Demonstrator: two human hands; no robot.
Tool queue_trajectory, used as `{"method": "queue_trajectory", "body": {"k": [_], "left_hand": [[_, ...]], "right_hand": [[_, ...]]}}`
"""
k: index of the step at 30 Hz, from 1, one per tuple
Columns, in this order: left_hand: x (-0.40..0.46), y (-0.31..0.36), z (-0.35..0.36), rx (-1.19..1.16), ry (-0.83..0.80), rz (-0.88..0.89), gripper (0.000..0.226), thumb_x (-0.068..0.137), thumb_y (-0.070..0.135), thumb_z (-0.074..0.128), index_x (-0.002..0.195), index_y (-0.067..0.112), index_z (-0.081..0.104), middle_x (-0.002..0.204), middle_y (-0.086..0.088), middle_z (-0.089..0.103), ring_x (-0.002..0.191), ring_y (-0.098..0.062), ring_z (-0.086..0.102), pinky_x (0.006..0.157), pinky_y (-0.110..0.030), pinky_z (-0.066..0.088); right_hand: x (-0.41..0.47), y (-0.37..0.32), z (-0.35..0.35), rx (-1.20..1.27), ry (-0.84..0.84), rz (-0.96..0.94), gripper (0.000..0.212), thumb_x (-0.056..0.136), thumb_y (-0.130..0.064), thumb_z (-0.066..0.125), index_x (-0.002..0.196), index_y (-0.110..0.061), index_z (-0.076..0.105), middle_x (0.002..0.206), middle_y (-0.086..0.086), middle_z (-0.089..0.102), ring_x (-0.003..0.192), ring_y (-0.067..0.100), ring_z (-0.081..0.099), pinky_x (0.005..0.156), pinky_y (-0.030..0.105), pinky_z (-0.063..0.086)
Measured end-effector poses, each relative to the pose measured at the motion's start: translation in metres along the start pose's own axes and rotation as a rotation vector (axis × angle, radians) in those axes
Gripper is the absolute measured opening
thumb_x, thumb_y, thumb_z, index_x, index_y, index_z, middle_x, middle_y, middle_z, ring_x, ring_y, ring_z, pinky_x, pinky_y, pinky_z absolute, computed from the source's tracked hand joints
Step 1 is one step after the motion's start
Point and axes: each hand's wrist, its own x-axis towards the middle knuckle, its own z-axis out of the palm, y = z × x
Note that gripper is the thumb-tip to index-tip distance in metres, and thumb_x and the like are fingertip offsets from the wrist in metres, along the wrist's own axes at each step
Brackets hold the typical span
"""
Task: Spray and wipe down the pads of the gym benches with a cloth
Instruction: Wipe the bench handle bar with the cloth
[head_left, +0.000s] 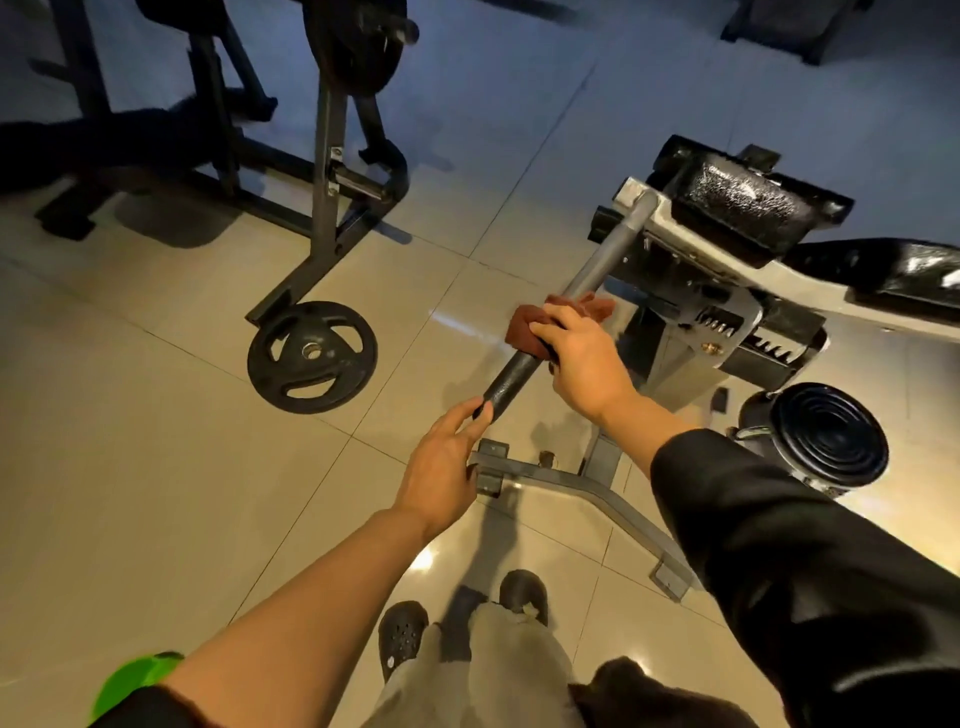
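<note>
A grey metal bar (602, 265) with a black grip end (511, 376) sticks out from a gym machine toward me. My right hand (584, 364) grips a brown cloth (524, 330) wrapped round the bar just above the black grip. My left hand (441, 462) holds the tip of the black grip between thumb and fingers. Behind the bar sit the machine's black pads (743, 202), shiny and worn, and a longer black pad (904, 270) at the right. No spray bottle is visible.
A black weight plate (311, 356) leans at the foot of a dark rack (330, 171) on the left. The machine's grey floor frame (587, 488) and a black roller (826, 434) lie near my feet (402, 634). Beige floor tiles stretch out to the left.
</note>
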Motion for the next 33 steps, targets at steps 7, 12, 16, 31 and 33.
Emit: {"method": "queue_trajectory", "body": {"k": [7,12,16,31,33], "left_hand": [[0.000,-0.006,-0.002,-0.097,0.015,0.010,0.069,0.086,-0.002,0.067,0.147,0.019,0.040,0.149,0.003,0.039,0.133,-0.012,0.042,0.100,0.006,0.011],[0.003,-0.010,-0.007,-0.110,0.017,0.057,0.059,0.085,-0.006,0.066,0.140,0.007,0.049,0.144,-0.007,0.045,0.131,-0.020,0.044,0.098,0.008,0.010],[0.007,-0.014,-0.013,-0.164,0.024,0.056,0.060,0.085,-0.005,0.066,0.141,0.009,0.049,0.134,-0.002,0.048,0.123,-0.015,0.048,0.099,0.005,0.018],[0.028,-0.029,-0.038,-0.246,-0.109,0.112,0.061,0.090,-0.010,0.054,0.145,0.014,0.043,0.141,-0.004,0.046,0.130,-0.015,0.044,0.106,-0.008,0.027],[0.038,-0.023,-0.041,-0.260,-0.107,0.118,0.060,0.092,-0.007,0.052,0.147,0.014,0.040,0.144,-0.004,0.044,0.132,-0.014,0.042,0.111,-0.021,0.031]], "right_hand": [[-0.038,-0.034,0.040,0.092,-0.026,-0.015,0.059,0.072,0.013,0.068,0.127,-0.005,0.062,0.143,0.019,0.049,0.119,0.043,0.052,0.103,0.049,0.042],[-0.041,-0.048,0.032,0.227,0.023,0.156,0.029,0.093,-0.017,0.059,0.120,-0.014,0.069,0.150,0.006,0.041,0.130,0.028,0.037,0.108,0.030,0.028],[-0.028,-0.062,0.028,0.358,0.243,0.399,0.030,0.098,-0.018,0.055,0.127,-0.012,0.061,0.151,0.008,0.028,0.132,0.011,0.024,0.112,0.033,0.032],[-0.054,-0.102,0.060,0.342,0.427,0.551,0.032,0.096,-0.001,0.051,0.126,-0.003,0.062,0.149,0.012,0.043,0.132,0.024,0.046,0.099,-0.005,0.013],[-0.037,-0.090,0.046,0.321,0.462,0.512,0.035,0.094,0.001,0.050,0.128,-0.002,0.061,0.149,0.013,0.042,0.138,0.028,0.038,0.110,0.009,0.020]]}}
